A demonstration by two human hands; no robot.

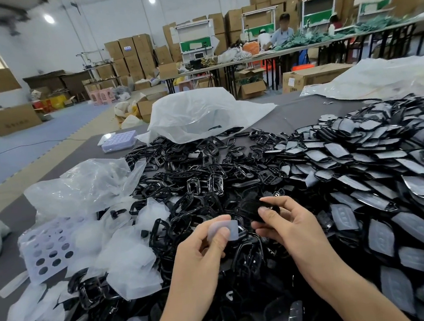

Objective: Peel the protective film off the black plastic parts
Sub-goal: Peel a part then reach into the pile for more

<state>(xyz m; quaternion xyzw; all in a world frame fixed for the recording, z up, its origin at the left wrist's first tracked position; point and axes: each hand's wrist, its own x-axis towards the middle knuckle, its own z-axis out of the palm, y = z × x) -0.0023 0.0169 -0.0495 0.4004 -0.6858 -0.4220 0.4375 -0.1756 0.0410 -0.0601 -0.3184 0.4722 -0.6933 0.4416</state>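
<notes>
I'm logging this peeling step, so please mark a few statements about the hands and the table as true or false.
1. The left hand pinches a piece of film. True.
2. The right hand holds nothing. False: its fingers grip a black part.
3. A heap of film-covered parts lies on the person's right. True.
4. The tray with round holes lies on the right side of the table. False: it lies on the left, partly under clear bags.
</notes>
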